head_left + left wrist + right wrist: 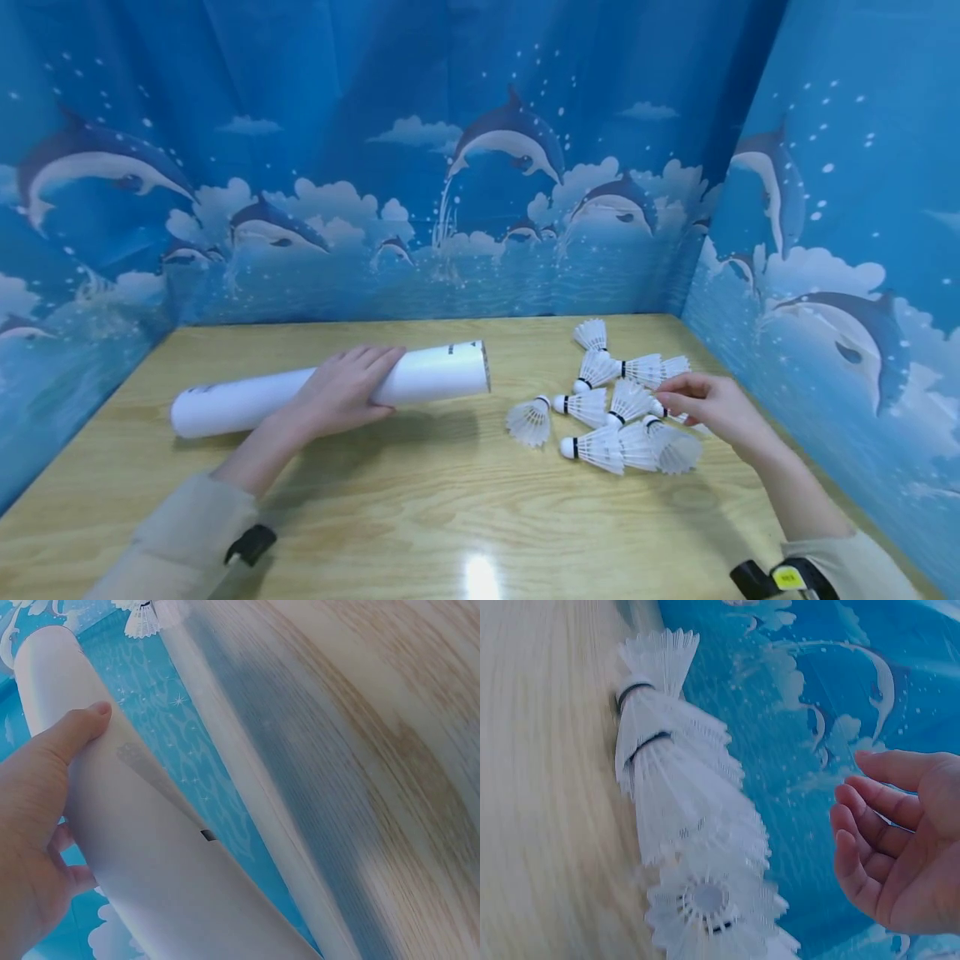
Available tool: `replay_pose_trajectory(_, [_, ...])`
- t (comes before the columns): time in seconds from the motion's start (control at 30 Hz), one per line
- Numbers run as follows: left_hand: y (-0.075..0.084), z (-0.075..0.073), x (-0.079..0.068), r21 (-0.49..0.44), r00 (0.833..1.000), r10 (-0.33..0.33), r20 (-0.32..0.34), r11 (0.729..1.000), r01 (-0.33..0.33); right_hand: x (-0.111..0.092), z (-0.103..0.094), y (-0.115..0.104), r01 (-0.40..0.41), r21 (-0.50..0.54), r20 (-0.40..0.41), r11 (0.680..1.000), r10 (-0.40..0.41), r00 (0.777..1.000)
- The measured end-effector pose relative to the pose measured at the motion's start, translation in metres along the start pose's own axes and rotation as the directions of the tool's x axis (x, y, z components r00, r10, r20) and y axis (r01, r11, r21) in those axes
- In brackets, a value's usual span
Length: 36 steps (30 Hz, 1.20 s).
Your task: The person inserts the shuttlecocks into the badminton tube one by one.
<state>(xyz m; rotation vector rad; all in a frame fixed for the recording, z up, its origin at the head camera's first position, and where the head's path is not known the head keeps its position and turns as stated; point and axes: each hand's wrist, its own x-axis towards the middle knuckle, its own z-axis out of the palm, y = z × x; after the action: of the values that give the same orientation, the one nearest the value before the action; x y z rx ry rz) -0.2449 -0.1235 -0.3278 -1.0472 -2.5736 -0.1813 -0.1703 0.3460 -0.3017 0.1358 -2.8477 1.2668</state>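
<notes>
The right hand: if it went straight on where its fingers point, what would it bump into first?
The right hand would probably meet the white shuttlecocks just ahead first, though depth there is hard to judge.

A tube (431,375) lies in the left grip (345,390), over the left side of the tabletop (390,508). Shuttlecocks (628,400) cluster right of the tube, the right grip (716,410) at their right. A backdrop (375,275) stands beyond the far and right edges.

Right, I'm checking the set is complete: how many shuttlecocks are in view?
11 shuttlecocks visible: one farthest back, three just in front of it, three across the middle, three along the near side, one by the right hand. Overlaps may hide others.
</notes>
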Motion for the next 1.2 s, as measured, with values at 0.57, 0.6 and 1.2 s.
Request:
replay_pose_trajectory(0.57, [0.0, -0.002, -0.004, -0.02, 1.0, 0.004, -0.018, 1.0, -0.005, -0.025, -0.02, 0.055, -0.119, 0.069, 0.1, 0.99, 0.112, 0.989])
replay_pose_trajectory(0.6, [0.001, -0.002, -0.004, -0.022, 1.0, 0.003, -0.015, 1.0, -0.004, -0.026, -0.02, 0.058, -0.105, 0.062, 0.111, 0.993, 0.098, 0.989])
replay_pose_trajectory(1.2, [-0.001, -0.001, -0.007, -0.026, 1.0, -0.005, 0.01, 1.0, 0.005, -0.024, -0.012, 0.077, 0.069, 0.013, 0.16, 0.998, -0.07, 0.985])
